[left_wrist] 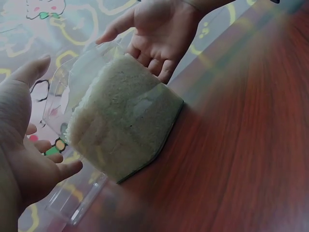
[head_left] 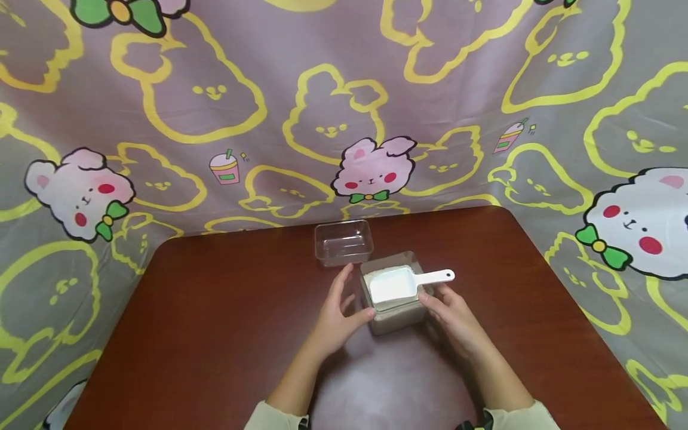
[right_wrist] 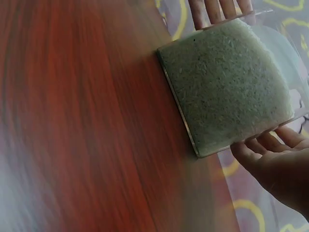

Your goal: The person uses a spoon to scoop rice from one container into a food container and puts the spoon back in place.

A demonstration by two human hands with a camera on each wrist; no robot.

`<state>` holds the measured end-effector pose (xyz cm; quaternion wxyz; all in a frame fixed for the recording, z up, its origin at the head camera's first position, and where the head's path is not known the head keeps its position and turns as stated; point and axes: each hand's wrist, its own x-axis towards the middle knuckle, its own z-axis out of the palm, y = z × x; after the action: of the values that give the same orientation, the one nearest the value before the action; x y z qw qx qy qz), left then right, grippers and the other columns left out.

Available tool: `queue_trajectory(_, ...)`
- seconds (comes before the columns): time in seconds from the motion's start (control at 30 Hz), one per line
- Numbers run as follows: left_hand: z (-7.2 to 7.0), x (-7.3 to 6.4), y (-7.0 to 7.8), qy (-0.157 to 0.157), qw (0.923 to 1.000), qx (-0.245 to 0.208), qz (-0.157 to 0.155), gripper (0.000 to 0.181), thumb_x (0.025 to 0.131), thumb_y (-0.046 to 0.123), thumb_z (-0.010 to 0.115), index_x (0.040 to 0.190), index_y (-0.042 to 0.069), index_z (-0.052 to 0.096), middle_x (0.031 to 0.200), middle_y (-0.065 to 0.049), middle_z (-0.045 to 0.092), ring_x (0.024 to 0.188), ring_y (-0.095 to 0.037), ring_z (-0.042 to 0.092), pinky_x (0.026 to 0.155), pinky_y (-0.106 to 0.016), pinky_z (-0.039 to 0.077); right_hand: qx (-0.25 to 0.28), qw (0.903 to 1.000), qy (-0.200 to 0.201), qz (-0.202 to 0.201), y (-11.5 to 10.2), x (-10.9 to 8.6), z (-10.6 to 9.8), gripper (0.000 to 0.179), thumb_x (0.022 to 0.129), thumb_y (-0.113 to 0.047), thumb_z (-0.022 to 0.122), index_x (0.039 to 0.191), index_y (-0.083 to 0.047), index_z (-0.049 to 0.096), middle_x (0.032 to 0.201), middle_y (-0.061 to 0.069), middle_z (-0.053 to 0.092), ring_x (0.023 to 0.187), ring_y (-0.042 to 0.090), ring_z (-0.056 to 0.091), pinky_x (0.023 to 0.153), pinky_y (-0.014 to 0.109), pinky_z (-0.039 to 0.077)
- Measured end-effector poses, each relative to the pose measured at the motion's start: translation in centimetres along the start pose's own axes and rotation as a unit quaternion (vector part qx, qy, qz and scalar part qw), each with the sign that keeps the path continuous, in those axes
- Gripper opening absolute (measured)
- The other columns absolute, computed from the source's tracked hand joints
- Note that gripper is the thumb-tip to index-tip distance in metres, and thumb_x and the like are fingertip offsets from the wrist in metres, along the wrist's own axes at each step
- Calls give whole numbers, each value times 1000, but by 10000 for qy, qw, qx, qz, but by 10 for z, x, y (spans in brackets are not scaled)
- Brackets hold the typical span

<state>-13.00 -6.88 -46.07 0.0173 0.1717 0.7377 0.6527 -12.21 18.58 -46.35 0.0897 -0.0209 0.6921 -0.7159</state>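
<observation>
A see-through box of rice [head_left: 399, 321] stands on the table with a white scoop [head_left: 394, 285] lying on top, its handle pointing right. To the left of the box, my left hand [head_left: 338, 325] has its fingers spread, the thumb close to the near corner; whether it touches is unclear. On the other side, my right hand [head_left: 457, 313] lies along the right wall, thumb by the rim near the scoop handle. The rice [right_wrist: 227, 87] shows through the wall in the right wrist view, with the right hand's fingers [right_wrist: 244, 152] at the box's edge.
Behind the rice box and slightly left stands a second transparent plastic box [head_left: 344, 260]. The brown wooden table [head_left: 231, 310] ends at a patterned cloth [head_left: 290, 161] hanging behind it and at both sides.
</observation>
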Motion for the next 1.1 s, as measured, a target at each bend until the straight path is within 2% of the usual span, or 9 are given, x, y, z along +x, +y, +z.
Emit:
queue_trajectory(0.1, -8, -6, -1, 65, 9999, -93, 47, 95, 81, 19, 81, 156, 23, 23, 161, -5, 23, 149, -25, 22, 113, -51, 35, -106, 9999, -27, -63, 0, 0, 13, 64, 99, -15, 56, 152, 5, 26, 157, 24, 28, 143, 26, 30, 110, 31, 33)
queue_trajectory(0.17, -11, -9, -3, 100, 9998, -133, 62, 96, 81, 17, 81, 157, 19, 23, 162, -6, 23, 149, -26, 21, 113, -53, 34, -194, 9998, -35, -105, 0, 0, 20, 64, 98, -15, 57, 151, 5, 26, 157, 25, 28, 144, 30, 27, 111, 35, 32)
queue_trajectory(0.33, -17, -14, -8, 165, 9997, -159, -92, 98, 80, 15, 82, 157, 16, 22, 161, -6, 24, 148, -26, 24, 114, -53, 33, -263, 9995, -48, -140, 2, 1, 35, 65, 97, -13, 59, 151, 6, 27, 157, 25, 29, 143, 31, 29, 106, 23, 37)
queue_trajectory(0.53, -27, -20, -7, 247, 9992, -249, -211, 98, 80, 13, 81, 157, 19, 22, 161, -6, 25, 148, -28, 24, 115, -51, 33, -307, 9993, 181, -110, 3, 1, 50, 62, 94, -10, 63, 147, 7, 34, 152, 26, 37, 140, 32, 35, 102, 18, 40)
queue_trajectory(0.67, -37, -20, -8, 226, 9991, -336, -161, 96, 80, 10, 80, 157, 15, 23, 160, -10, 27, 146, -33, 25, 114, -56, 32, -264, 9990, 337, -90, 2, 0, 62, 59, 93, -9, 64, 144, 5, 39, 148, 26, 43, 136, 33, 41, 97, 16, 43)
queue_trajectory(0.77, -43, -18, -8, 164, 9993, -329, -102, 97, 80, 10, 80, 157, 13, 22, 160, -11, 27, 145, -35, 27, 113, -56, 32, -276, 9985, 466, -101, 2, 0, 69, 56, 92, -8, 66, 142, 4, 44, 142, 25, 49, 129, 32, 48, 93, 17, 46)
queue_trajectory(0.93, -52, -15, -7, 111, 9997, -193, -47, 96, 79, 9, 80, 156, 17, 24, 158, -10, 33, 144, -32, 32, 111, -54, 37, -362, 9984, 350, -275, 2, 3, 72, 61, 87, -4, 70, 142, -1, 45, 135, 22, 56, 121, 27, 52, 91, 21, 48)
queue_trajectory(1.0, -56, -13, -7, 60, 9999, -144, -40, 95, 79, 8, 79, 156, 18, 25, 157, -9, 35, 143, -32, 33, 110, -55, 38, -416, 9980, 213, -432, 1, 5, 69, 67, 85, -2, 72, 145, -2, 42, 135, 22, 55, 119, 24, 53, 91, 23, 49)
queue_trajectory(1.1, -60, -10, -7, -49, 9999, -73, -59, 95, 79, 8, 80, 156, 21, 26, 157, -8, 36, 143, -31, 32, 110, -55, 38, -616, 9954, 10, -727, -1, 10, 64, 77, 82, -1, 75, 149, -3, 37, 143, 23, 48, 119, 14, 54, 94, 25, 49)
